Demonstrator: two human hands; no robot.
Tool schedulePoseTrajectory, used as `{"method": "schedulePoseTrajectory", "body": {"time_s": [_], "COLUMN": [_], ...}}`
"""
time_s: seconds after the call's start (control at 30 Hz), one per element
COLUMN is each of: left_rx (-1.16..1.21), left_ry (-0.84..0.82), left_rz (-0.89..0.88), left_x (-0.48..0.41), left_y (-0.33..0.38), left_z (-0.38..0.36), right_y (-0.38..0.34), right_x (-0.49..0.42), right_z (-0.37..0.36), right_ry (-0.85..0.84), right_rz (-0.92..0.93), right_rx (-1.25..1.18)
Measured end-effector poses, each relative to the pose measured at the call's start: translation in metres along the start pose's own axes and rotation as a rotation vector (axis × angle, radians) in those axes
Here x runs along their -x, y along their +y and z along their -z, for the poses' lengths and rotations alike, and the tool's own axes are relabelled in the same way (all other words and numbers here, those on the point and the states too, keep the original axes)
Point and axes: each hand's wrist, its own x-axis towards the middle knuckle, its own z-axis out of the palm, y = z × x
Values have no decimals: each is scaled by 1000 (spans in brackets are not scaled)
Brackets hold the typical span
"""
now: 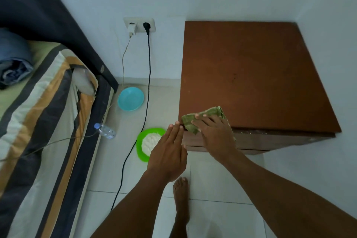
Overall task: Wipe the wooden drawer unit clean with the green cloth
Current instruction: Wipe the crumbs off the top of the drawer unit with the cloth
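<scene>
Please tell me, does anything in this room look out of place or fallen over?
Yes. A plastic bottle lies on its side on the floor beside the bed. A blue bowl and a green bowl also sit there.

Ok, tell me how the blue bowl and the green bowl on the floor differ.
The blue bowl looks empty; the green bowl holds something white. The blue bowl sits nearer the wall, in full view, while the green bowl lies closer to the wooden drawer unit, partly hidden behind the left hand. Both rest upright on the tiled floor.
</scene>
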Motion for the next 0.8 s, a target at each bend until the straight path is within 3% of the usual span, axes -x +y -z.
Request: {"method": "schedulePoseTrajectory", "body": {"time_s": [0.3, 0.47, 0.6, 0.8], "left_rx": [-41, -61, -100, -142], "left_ry": [11, -41, -146, -177], "left_rz": [-84, -115, -161, -239], "left_x": [-79, -163, -240, -341], "left_y": [33, 54, 63, 64], "left_z": [29, 40, 52, 75], "right_y": [65, 138, 192, 256], "right_x": [-45, -115, -188, -285], "right_z": [67, 100, 112, 106], "right_ry": [-273, -279, -297, -210], "right_rz": [-44, -192, -242, -283], "right_rx": [-26, 18, 57, 145]}}
